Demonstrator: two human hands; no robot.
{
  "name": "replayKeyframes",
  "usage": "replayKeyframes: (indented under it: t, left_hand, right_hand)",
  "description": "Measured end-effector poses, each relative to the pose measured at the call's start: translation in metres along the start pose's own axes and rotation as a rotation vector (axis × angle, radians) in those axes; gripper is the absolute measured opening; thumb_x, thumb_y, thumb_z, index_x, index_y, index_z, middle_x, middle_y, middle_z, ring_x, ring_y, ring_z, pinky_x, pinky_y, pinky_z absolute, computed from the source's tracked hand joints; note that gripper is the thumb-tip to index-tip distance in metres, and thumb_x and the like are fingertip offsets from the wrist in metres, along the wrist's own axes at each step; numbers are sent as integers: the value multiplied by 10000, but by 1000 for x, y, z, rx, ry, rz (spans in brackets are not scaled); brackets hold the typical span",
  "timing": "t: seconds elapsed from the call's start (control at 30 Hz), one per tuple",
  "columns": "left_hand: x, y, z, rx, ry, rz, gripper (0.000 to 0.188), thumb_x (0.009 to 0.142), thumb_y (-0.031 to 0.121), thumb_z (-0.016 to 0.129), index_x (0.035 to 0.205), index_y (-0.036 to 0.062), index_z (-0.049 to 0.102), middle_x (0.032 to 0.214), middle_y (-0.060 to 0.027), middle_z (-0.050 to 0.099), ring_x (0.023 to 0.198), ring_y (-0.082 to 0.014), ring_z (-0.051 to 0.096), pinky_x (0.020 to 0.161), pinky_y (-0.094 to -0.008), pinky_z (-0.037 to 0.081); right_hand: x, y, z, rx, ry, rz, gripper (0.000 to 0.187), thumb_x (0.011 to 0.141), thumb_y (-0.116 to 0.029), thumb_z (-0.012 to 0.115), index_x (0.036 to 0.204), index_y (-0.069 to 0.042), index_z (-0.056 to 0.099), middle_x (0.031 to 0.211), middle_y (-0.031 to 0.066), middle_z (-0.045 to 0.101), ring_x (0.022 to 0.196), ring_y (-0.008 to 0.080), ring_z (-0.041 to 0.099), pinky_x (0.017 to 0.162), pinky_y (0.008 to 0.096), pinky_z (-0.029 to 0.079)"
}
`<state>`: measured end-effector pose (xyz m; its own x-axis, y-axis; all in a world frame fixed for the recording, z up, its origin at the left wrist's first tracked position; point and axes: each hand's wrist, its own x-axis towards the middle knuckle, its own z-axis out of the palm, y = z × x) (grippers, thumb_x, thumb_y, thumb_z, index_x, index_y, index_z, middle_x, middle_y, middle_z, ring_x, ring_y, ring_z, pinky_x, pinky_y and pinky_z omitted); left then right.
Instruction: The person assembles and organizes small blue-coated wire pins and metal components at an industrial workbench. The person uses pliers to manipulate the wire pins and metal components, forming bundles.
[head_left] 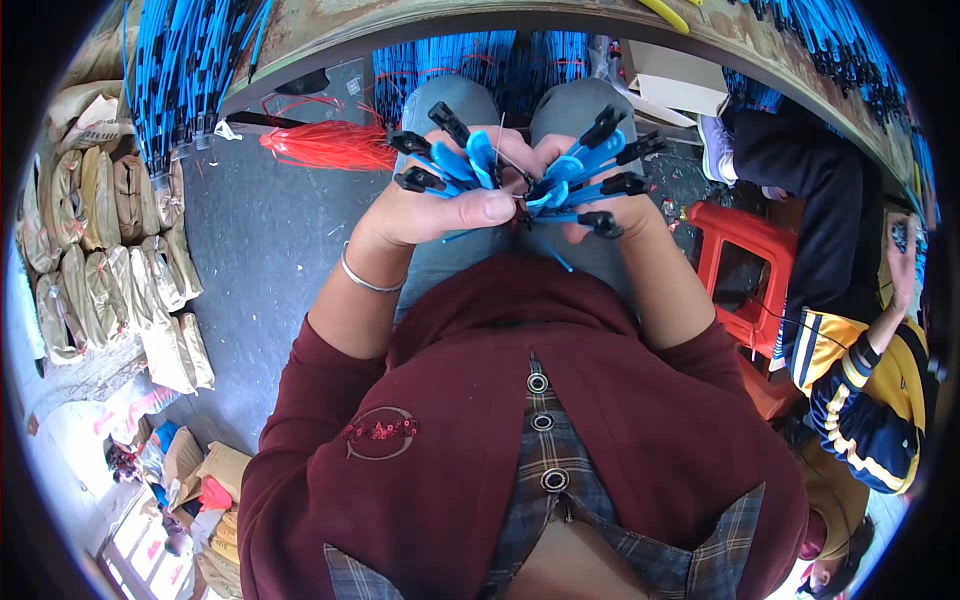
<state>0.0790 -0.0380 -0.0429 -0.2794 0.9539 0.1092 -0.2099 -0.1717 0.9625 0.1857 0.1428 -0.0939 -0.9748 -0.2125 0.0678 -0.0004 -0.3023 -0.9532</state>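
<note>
In front of my lap, a coiled bunch of blue cords (475, 160) with black plastic ends is gripped in my left hand (440, 212), the thumb pressed along its lower side. My right hand (618, 212) closes around the other side of the bunch, where more blue loops and black ends fan outward. Both sets of fingertips meet at the pinched middle. A thin pale strand (514, 153) sticks up between them. The fingers partly hide what lies at the middle, and the exact kind of cord cannot be told.
Long blue bundles (195, 75) hang off the table (330, 45), and others stand beneath it. Red strands (330, 145) lie to the left, above the floor. Brown-wrapped packs (125, 260) are stacked at far left. At right are a red stool (708, 255) and a co-worker's sleeve (860, 390).
</note>
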Motion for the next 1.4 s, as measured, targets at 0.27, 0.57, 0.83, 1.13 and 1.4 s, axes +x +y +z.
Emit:
replayKeyframes:
  t: [0.27, 0.57, 0.83, 1.13, 1.4]
  left_hand:
    - [1, -2, 8, 38, 258, -39, 390, 749, 310, 670, 939, -17, 577, 867, -103, 562, 798, -190, 535, 720, -304, 425]
    - [-7, -6, -10, -14, 65, 40, 154, 766, 119, 688, 828, 4, 606, 789, -44, 621, 709, -138, 578, 676, -273, 469]
    - [2, 13, 20, 69, 531, -5, 191, 751, 137, 692, 844, 9, 586, 762, -59, 597, 733, -131, 562, 666, -272, 457]
    - [-9, -2, 18, 67, 408, 15, 193, 778, 148, 665, 893, 32, 562, 890, -83, 555, 862, -164, 526, 770, -307, 435]
    - [21, 77, -32, 613, -13, 58, 538, 649, 226, 794, 1089, 11, 571, 1098, -139, 581, 1024, -266, 560, 867, -349, 439]
  right_hand:
    - [4, -5, 6, 78, 97, -36, 478, 574, -276, 841, 915, -42, 601, 832, -10, 592, 769, 85, 530, 693, 248, 436]
    - [0, -2, 24, -127, 289, 50, 228, 698, -105, 741, 875, -39, 613, 788, -7, 603, 730, 82, 548, 665, 249, 443]
    - [-4, -8, 59, -233, 662, 11, 216, 688, -83, 746, 839, -51, 595, 770, -13, 578, 703, 87, 528, 642, 251, 437]
    - [3, -10, 47, -288, 439, -82, 269, 666, -107, 776, 856, -52, 593, 758, 9, 595, 710, 102, 548, 679, 262, 461]
    - [26, -19, 6, -203, 176, -124, 246, 672, 17, 735, 788, -51, 530, 938, 106, 636, 844, 167, 586, 751, 319, 467]
